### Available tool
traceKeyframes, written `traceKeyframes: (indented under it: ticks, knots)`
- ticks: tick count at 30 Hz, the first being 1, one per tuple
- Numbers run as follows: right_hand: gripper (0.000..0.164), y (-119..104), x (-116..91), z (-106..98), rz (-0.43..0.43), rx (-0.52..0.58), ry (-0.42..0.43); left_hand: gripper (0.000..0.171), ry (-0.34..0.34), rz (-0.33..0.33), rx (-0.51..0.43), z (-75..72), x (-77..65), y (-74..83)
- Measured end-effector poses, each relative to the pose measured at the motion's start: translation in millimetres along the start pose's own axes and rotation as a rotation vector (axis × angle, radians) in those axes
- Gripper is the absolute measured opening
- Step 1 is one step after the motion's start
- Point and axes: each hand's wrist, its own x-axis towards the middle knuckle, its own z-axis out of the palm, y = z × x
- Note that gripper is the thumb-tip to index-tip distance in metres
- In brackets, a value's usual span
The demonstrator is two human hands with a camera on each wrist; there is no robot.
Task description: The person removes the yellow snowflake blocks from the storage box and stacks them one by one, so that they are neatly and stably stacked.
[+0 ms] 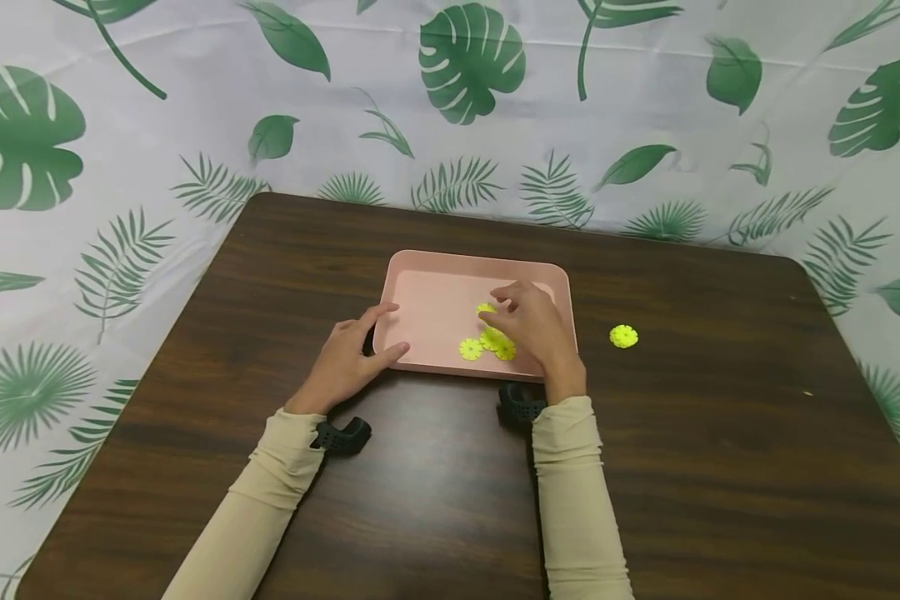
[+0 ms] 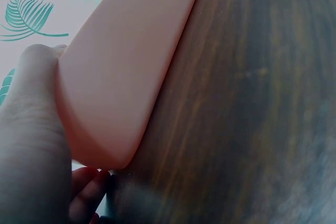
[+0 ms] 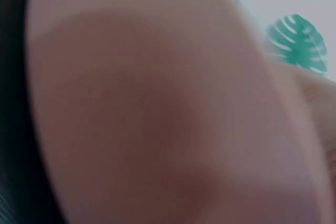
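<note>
A shallow pink tray (image 1: 438, 312) rests on the dark table. My left hand (image 1: 347, 357) grips its left end, thumb over the near rim; in the left wrist view, fingers (image 2: 89, 190) curl round the tray's corner. Over the tray's right half hovers my right hand (image 1: 534, 323), its thumb and forefinger bent and a little apart. Several yellow, flower-shaped discs (image 1: 470, 349) lie in the tray just below and left of that hand. One more disc (image 1: 485, 308) shows right by the thumb tip, partly hidden by it. The tray's near wall fills most of the right wrist view.
To the right of the tray, a small pile of yellow discs (image 1: 623, 336) sits on the wooden table (image 1: 720, 433). A tiny pale fleck (image 1: 807, 392) lies farther right. Behind the table hangs a white cloth (image 1: 555, 108) printed with green leaves.
</note>
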Motion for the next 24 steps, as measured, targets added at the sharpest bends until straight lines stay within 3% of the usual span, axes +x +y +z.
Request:
traceKeyframes:
  ticks: [4,13,24]
  knots:
    - [0.038,-1.6,2.4,8.2,0.071,-0.047,-0.043,0.066,0.001,0.011,-0.001,1.1,1.1,1.0]
    - [0.036,-2.8,4.6,13.7,0.149,-0.032,-0.009,0.066,0.012,0.025,0.008,0.0,1.5,2.8]
    - [0.040,-2.6,3.5,16.7,0.128,-0.012,0.002,0.066,0.019,0.027,0.005,1.8,0.7,-0.1]
